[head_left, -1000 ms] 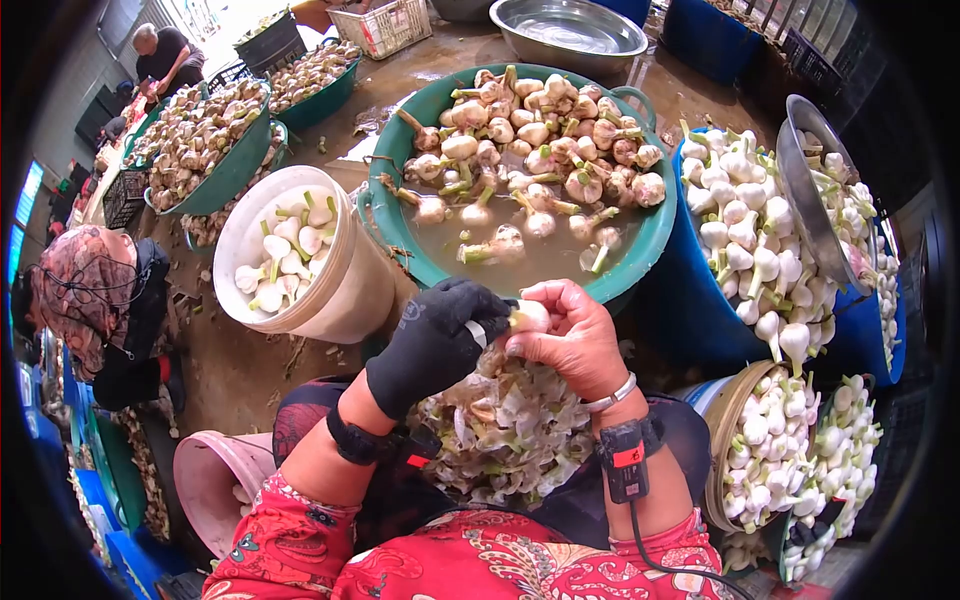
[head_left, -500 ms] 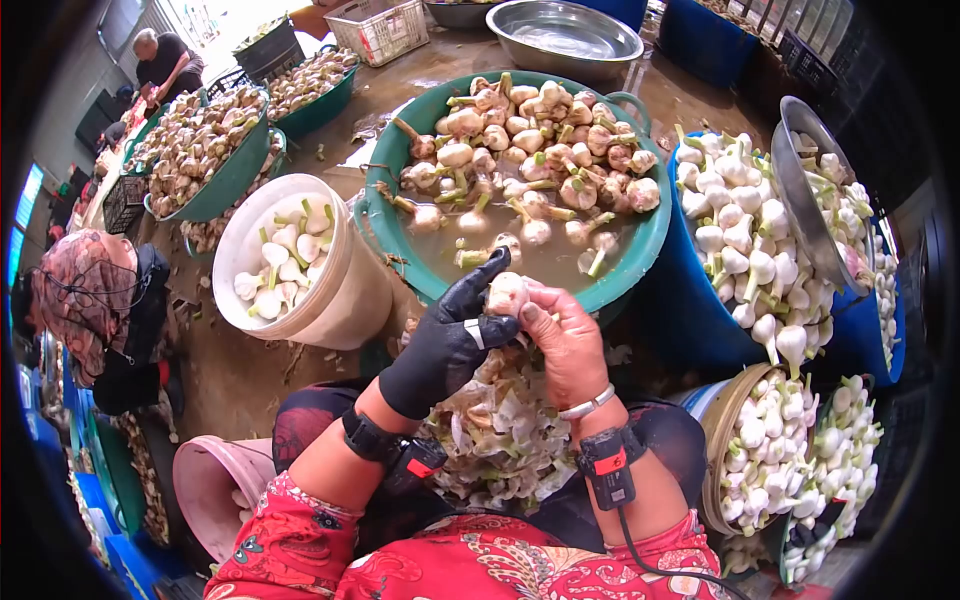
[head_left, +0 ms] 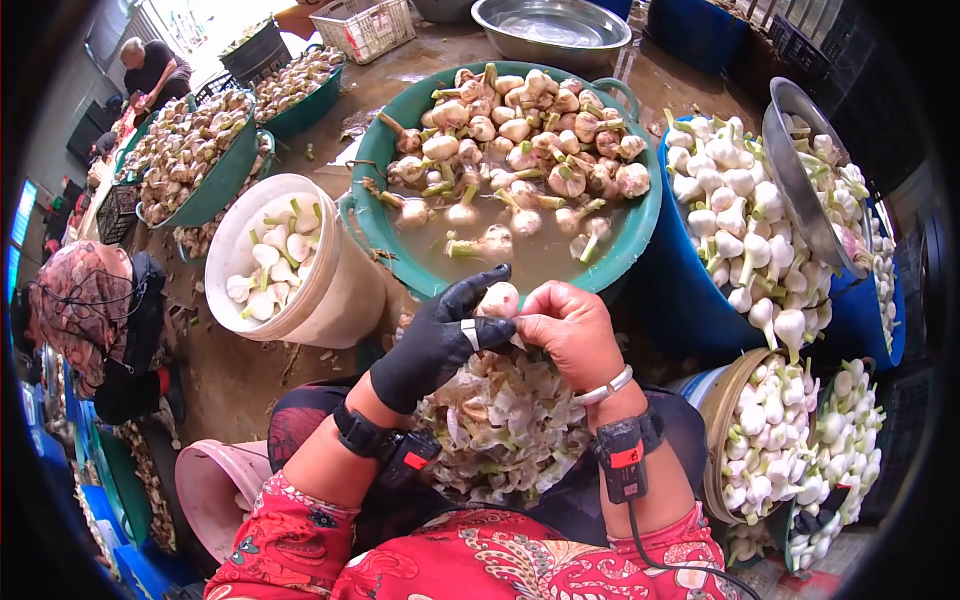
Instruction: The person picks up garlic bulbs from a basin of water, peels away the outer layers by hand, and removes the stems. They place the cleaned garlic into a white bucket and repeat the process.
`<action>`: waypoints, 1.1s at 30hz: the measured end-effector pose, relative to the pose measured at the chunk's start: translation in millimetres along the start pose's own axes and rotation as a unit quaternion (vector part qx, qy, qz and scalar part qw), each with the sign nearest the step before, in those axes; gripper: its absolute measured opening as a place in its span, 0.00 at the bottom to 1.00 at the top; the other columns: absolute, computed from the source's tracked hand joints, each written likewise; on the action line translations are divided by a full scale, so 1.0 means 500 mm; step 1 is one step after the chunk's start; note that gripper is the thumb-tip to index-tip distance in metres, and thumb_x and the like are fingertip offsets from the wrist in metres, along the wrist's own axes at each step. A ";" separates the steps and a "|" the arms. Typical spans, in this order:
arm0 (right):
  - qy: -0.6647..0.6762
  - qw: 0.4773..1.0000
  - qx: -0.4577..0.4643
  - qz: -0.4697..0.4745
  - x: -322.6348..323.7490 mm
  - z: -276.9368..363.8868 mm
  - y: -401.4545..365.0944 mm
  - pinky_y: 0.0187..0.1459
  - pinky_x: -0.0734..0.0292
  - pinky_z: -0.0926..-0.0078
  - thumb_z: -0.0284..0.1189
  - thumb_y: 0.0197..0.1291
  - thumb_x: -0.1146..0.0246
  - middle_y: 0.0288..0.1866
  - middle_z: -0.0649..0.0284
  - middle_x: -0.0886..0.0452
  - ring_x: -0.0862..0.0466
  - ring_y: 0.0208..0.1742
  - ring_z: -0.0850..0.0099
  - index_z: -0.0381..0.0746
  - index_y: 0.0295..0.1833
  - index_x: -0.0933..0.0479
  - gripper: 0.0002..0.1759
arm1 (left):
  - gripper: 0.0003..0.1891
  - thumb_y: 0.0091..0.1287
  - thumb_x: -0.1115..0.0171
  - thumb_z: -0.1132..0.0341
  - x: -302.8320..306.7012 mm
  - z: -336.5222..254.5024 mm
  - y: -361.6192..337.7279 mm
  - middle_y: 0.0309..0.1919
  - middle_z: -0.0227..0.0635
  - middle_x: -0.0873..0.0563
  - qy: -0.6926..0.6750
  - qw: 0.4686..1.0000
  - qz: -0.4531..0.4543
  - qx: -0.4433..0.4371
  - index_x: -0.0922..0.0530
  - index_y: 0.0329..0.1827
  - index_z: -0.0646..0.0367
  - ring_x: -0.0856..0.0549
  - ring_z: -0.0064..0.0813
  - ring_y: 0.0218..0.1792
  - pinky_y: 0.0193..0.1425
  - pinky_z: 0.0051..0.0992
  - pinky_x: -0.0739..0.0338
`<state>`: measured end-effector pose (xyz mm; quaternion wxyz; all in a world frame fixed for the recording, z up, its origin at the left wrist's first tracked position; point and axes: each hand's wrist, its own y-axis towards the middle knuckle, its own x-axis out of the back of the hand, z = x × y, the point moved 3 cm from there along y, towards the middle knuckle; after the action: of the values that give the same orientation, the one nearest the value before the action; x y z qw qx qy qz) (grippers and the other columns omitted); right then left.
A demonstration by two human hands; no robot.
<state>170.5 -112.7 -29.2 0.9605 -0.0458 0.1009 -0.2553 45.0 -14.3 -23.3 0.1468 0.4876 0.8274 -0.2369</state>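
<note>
My left hand [head_left: 440,345], in a black glove with a light band on one finger, holds a garlic bulb [head_left: 499,300] between thumb and fingers. My bare right hand [head_left: 572,335] is pinched at the bulb's right side, on what looks like a bit of its skin. Both hands are above a heap of peeled garlic skins [head_left: 505,425] at my lap. Just beyond them stands a green tub [head_left: 655,215] of murky water with unpeeled, stemmed garlic bulbs [head_left: 520,130] piled toward its far side.
At left, a white bucket [head_left: 350,270] holds cleaned bulbs; a pink bucket [head_left: 205,490] is below. Blue tub [head_left: 690,290] and tan bucket [head_left: 715,430] of white garlic stand right. A metal basin [head_left: 550,30] lies beyond. A co-worker in a patterned head covering [head_left: 80,300] is at left.
My right hand has shifted right and turned, its fingers now slightly off the bulb. The bulb stays in my left hand. The view has shifted slightly.
</note>
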 end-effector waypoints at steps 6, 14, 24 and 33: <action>-0.010 1.000 0.019 0.019 -0.003 0.025 -0.009 0.32 0.27 0.85 0.19 0.57 0.38 0.28 0.70 0.22 0.24 0.28 0.84 0.36 0.32 0.27 0.05 | 0.19 0.66 0.40 0.64 0.024 0.013 0.005 0.38 0.32 0.19 -0.017 0.996 0.077 0.045 0.26 0.57 0.63 0.19 0.24 0.34 0.37 0.23 0.22; -0.014 0.996 0.070 -0.058 -0.011 0.020 -0.009 0.26 0.32 0.87 0.19 0.53 0.35 0.24 0.75 0.26 0.30 0.24 0.88 0.39 0.28 0.28 0.08 | 0.18 0.64 0.37 0.64 -0.010 0.003 -0.003 0.36 0.29 0.18 -0.015 0.999 0.001 0.032 0.23 0.54 0.62 0.19 0.21 0.32 0.37 0.21 0.23; -0.140 0.951 0.158 -0.226 0.055 0.010 0.004 0.25 0.32 0.83 0.19 0.49 0.35 0.18 0.73 0.30 0.32 0.23 0.86 0.38 0.27 0.29 0.08 | 0.29 0.60 0.33 0.67 0.014 0.014 -0.002 0.47 0.27 0.20 0.033 0.993 0.106 0.032 0.31 0.65 0.63 0.22 0.17 0.45 0.50 0.20 0.27; -0.016 1.000 -0.011 -0.017 -0.004 0.006 -0.018 0.32 0.27 0.85 0.23 0.55 0.32 0.28 0.70 0.19 0.24 0.29 0.85 0.34 0.34 0.21 0.05 | 0.35 0.60 0.37 0.77 0.018 -0.005 -0.010 0.52 0.28 0.22 -0.062 0.996 0.052 -0.029 0.39 0.72 0.60 0.24 0.20 0.52 0.60 0.22 0.30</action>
<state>165.1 -119.2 -24.6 0.9570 -0.0620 0.0874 -0.2697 36.5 -8.3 -24.3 0.2235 0.5099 0.7968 -0.2349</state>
